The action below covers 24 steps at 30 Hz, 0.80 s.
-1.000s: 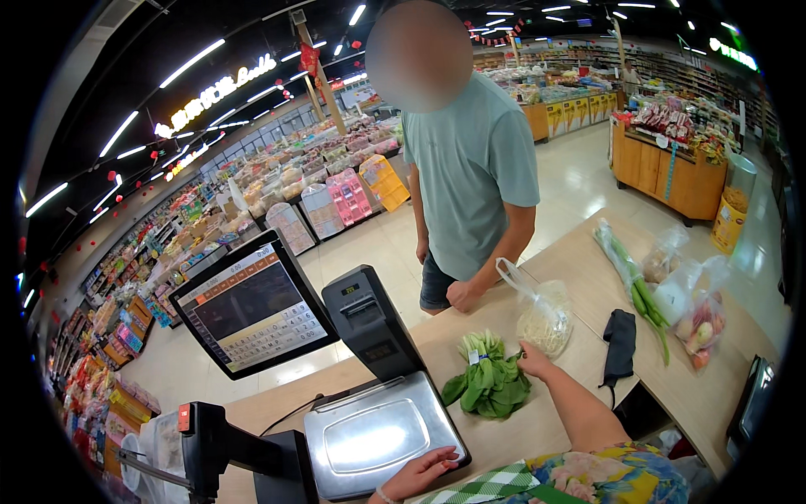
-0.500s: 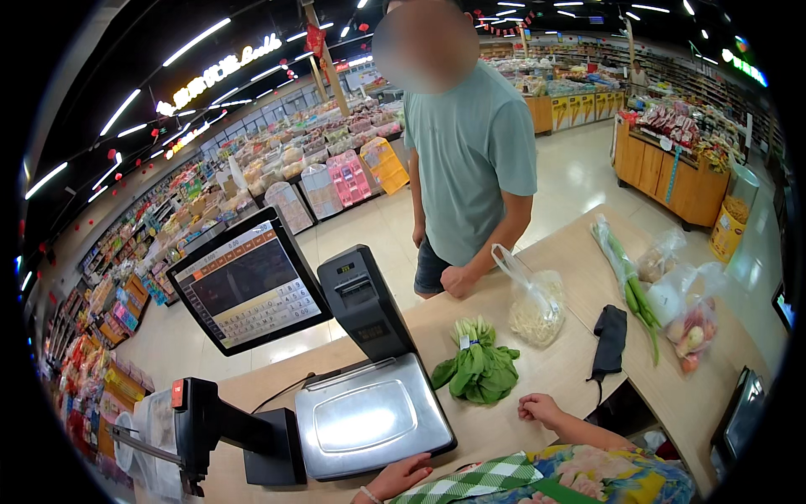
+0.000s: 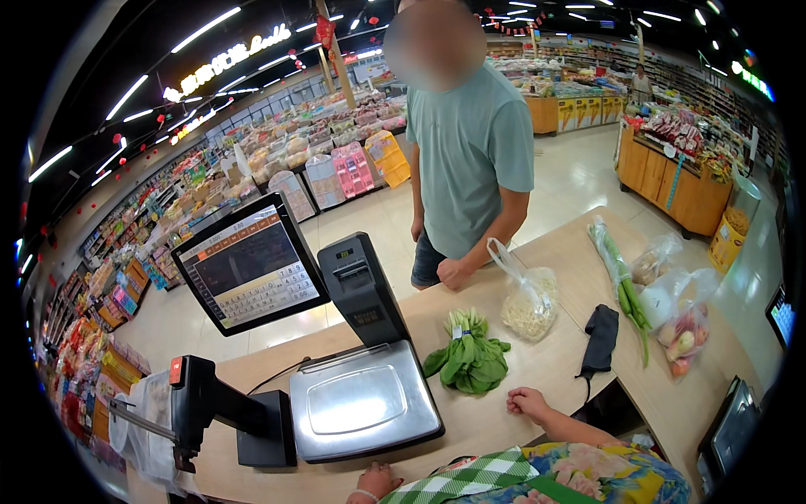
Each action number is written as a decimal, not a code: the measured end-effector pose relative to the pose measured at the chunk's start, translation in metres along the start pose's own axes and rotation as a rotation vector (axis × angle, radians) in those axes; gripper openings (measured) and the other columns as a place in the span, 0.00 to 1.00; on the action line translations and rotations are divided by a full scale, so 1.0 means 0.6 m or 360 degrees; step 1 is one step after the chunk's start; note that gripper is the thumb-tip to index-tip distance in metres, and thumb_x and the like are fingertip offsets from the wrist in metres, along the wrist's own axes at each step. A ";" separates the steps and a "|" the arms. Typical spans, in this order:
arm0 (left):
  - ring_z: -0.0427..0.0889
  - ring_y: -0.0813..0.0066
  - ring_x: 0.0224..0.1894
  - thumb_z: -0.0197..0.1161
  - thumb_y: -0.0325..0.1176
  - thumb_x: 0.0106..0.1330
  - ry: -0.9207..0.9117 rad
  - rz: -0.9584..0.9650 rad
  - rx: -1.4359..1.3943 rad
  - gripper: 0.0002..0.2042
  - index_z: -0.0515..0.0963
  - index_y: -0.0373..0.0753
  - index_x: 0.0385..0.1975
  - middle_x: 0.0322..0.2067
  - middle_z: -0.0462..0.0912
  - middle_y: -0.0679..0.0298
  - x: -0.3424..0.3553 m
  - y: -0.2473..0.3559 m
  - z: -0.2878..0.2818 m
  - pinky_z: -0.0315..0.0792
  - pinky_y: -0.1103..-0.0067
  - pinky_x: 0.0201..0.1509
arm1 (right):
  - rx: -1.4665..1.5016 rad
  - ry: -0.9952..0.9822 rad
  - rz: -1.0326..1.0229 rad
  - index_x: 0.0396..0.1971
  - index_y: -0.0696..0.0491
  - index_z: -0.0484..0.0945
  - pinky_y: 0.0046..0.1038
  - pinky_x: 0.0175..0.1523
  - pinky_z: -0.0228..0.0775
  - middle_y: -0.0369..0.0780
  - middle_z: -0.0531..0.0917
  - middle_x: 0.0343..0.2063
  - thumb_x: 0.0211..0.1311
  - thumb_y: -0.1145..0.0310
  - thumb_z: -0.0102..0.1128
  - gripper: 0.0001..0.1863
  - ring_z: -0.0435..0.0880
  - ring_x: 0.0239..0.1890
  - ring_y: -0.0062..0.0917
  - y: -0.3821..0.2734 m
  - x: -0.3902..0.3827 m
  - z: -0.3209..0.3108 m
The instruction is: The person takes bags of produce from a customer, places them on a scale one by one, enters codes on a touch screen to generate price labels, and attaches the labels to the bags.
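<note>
My left hand (image 3: pixel 378 481) rests on the counter just in front of the scale's metal pan (image 3: pixel 361 407), a light band at its wrist. It holds nothing that I can see, and its fingers lie down on the counter surface. My right hand (image 3: pixel 528 402) is on the counter with its fingers curled in and nothing visible in them. Closest to it is a bunch of leafy greens (image 3: pixel 473 365), tied with a blue band. Farther off stands a knotted clear plastic bag of pale shreds (image 3: pixel 531 307). A black pouch-like item with a cord (image 3: pixel 599 339) lies to the right.
Left are a tilted touch screen (image 3: pixel 250 273), a label printer (image 3: pixel 363 290) and a black stand with a plastic bag roll (image 3: pixel 206 412). Right are green onions (image 3: pixel 625 294) and bagged onions (image 3: pixel 683 336). A person in a light green shirt (image 3: pixel 470 151) stands across the wooden counter (image 3: pixel 554 353).
My left hand has moved left, off the scale's front right corner. The view has shifted slightly. My right hand and the produce keep their places on the counter.
</note>
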<state>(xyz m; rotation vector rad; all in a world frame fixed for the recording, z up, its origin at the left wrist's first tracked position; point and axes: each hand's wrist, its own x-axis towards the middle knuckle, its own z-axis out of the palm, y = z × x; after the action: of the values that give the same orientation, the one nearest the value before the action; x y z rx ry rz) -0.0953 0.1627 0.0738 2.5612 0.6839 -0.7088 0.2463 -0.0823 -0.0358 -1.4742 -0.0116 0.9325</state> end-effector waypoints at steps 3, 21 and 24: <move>0.68 0.45 0.52 0.55 0.55 0.55 0.0031 -0.0156 -0.0049 0.31 0.68 0.31 0.47 0.47 0.68 0.41 0.004 -0.010 0.021 0.68 0.61 0.52 | -0.0070 -0.0022 -0.0002 0.38 0.59 0.73 0.19 0.28 0.72 0.39 0.79 0.28 0.56 0.76 0.47 0.10 0.78 0.25 0.20 -0.001 -0.002 0.006; 0.70 0.53 0.49 0.35 0.47 0.67 0.0172 -0.0262 -0.0539 0.22 0.69 0.38 0.47 0.47 0.70 0.46 0.100 -0.097 0.175 0.62 0.67 0.55 | -0.1243 -0.0728 -0.0798 0.53 0.56 0.67 0.28 0.49 0.68 0.45 0.79 0.42 0.56 0.61 0.53 0.25 0.77 0.44 0.34 -0.021 0.122 0.185; 0.71 0.57 0.47 0.29 0.52 0.69 0.0314 -0.0405 -0.1473 0.25 0.70 0.41 0.45 0.44 0.73 0.51 0.146 -0.183 0.298 0.63 0.68 0.53 | -0.1275 -0.0634 -0.0721 0.53 0.55 0.67 0.31 0.50 0.67 0.48 0.78 0.42 0.55 0.58 0.53 0.26 0.77 0.44 0.37 -0.028 0.137 0.196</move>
<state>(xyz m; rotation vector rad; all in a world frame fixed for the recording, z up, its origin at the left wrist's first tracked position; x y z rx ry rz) -0.1551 0.1942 -0.1430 1.7062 1.0967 -0.1252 0.2466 0.0619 -0.0453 -1.8567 -1.0733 0.8614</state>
